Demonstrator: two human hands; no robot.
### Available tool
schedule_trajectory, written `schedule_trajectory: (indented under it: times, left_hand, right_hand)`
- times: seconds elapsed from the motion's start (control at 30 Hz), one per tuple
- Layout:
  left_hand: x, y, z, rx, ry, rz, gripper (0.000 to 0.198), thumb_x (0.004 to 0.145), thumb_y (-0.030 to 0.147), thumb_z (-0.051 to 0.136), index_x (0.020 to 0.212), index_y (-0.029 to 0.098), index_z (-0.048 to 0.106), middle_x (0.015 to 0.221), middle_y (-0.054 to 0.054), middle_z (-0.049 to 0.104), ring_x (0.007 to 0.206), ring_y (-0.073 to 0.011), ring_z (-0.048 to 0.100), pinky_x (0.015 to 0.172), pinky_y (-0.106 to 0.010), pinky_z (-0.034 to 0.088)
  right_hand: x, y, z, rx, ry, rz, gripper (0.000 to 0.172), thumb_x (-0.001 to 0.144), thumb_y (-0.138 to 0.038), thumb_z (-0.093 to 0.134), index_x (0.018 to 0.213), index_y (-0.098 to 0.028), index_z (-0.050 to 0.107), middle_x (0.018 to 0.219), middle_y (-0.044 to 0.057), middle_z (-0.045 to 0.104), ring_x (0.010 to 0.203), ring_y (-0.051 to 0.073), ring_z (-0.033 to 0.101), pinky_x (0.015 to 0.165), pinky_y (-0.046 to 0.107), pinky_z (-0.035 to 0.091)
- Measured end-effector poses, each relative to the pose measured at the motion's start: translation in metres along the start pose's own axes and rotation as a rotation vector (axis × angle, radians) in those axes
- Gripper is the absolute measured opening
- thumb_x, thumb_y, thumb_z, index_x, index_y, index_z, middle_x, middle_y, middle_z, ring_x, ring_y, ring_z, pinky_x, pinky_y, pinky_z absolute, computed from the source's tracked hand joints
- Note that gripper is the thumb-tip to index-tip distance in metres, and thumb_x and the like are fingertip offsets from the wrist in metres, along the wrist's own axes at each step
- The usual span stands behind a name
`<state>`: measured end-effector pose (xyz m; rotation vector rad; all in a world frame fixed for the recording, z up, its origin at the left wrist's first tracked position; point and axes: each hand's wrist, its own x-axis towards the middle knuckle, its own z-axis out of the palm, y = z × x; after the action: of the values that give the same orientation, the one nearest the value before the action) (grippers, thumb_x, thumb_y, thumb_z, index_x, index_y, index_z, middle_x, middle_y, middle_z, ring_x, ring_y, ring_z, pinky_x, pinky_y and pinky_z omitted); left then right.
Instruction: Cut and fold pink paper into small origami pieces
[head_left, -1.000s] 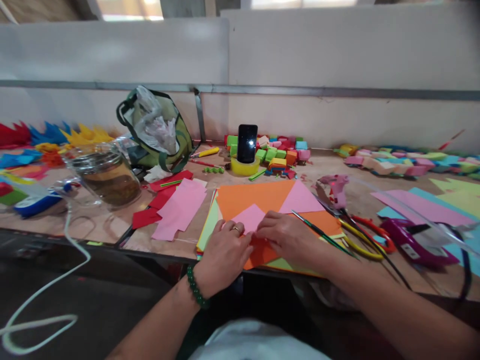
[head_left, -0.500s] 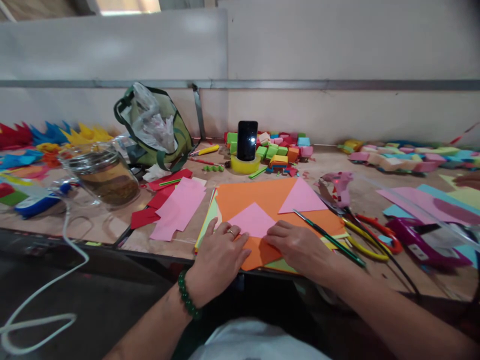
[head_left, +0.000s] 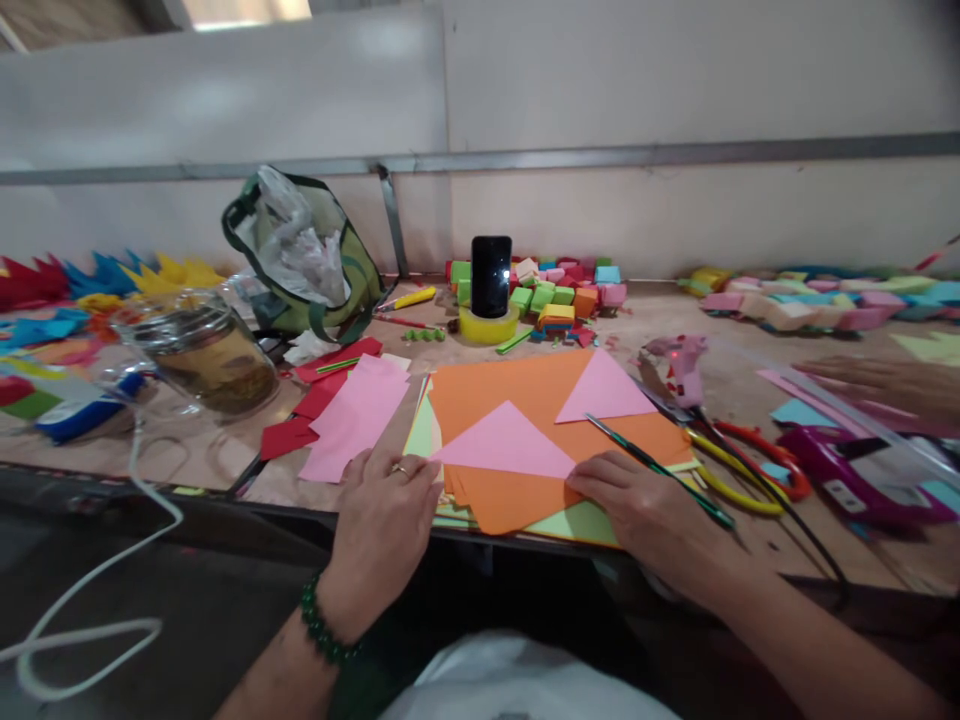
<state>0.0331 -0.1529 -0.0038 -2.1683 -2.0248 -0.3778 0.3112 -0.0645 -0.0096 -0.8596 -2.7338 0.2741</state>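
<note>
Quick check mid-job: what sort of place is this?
Probably a papercraft workshop: the worktable carries a pink hot glue gun, a pink paper triangle on a stack of colored sheets, and a cluster of small colorful blocks.

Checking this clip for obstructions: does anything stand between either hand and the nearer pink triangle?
Nothing visible does. The left hand is at the left corner of the nearer pink triangle, the right hand at its right corner. The green pen lies beyond the right hand, off that path.
</note>
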Motion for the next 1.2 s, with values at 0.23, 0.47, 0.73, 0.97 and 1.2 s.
schedule_trajectory:
  times: [0.23, 0.47, 0.73, 0.97, 1.2]
  left_hand:
    - [0.011, -0.006, -0.012, 0.09, 0.052, -0.054, 0.032, 0.095, 0.029, 0.039, 0.099, 0.018, 0.068, 0.105, -0.01, 0.066, 0.098, -0.0295, 0.053, 0.091, -0.05, 0.034]
    - [0.023, 0.03, 0.0, -0.049, -0.129, 0.184, 0.036, 0.093, 0.041, 0.044, 0.12, 0.023, 0.059, 0.108, -0.008, 0.064, 0.1, -0.0271, 0.053, 0.092, -0.048, 0.034]
    - [0.005, 0.001, 0.002, -0.035, -0.036, 0.069, 0.03, 0.095, 0.035, 0.042, 0.115, 0.026, 0.063, 0.104, -0.005, 0.067, 0.095, -0.0256, 0.054, 0.09, -0.047, 0.033]
    - [-0.002, -0.001, 0.005, -0.042, 0.023, 0.047, 0.027, 0.094, 0.031, 0.045, 0.111, 0.023, 0.065, 0.106, -0.005, 0.068, 0.096, -0.0249, 0.057, 0.089, -0.046, 0.034]
    - [0.02, -0.012, 0.008, -0.031, 0.073, -0.061, 0.038, 0.093, 0.047, 0.042, 0.088, 0.02, 0.068, 0.089, -0.009, 0.067, 0.086, -0.024, 0.06, 0.079, -0.04, 0.04]
  right_hand:
    - [0.033, -0.03, -0.006, -0.378, -0.091, 0.125, 0.026, 0.073, 0.003, 0.049, 0.08, -0.017, 0.064, 0.079, 0.009, 0.063, 0.076, 0.022, 0.056, 0.06, 0.031, 0.042]
    - [0.047, -0.035, 0.005, -0.266, -0.105, -0.134, 0.022, 0.083, -0.007, 0.052, 0.098, -0.017, 0.064, 0.088, 0.008, 0.063, 0.082, 0.02, 0.054, 0.067, 0.031, 0.044]
    - [0.002, -0.004, -0.007, -0.122, -0.038, -0.03, 0.031, 0.085, -0.002, 0.042, 0.098, -0.018, 0.065, 0.092, 0.008, 0.063, 0.085, 0.019, 0.056, 0.071, 0.03, 0.049]
    - [-0.012, -0.01, -0.006, -0.247, 0.1, 0.071, 0.04, 0.078, 0.003, 0.038, 0.098, -0.017, 0.067, 0.088, 0.009, 0.066, 0.082, 0.02, 0.06, 0.072, 0.032, 0.052]
    - [-0.02, -0.015, 0.0, -0.206, 0.201, 0.175, 0.04, 0.08, 0.0, 0.037, 0.099, -0.02, 0.067, 0.095, 0.008, 0.069, 0.086, 0.019, 0.065, 0.073, 0.03, 0.055]
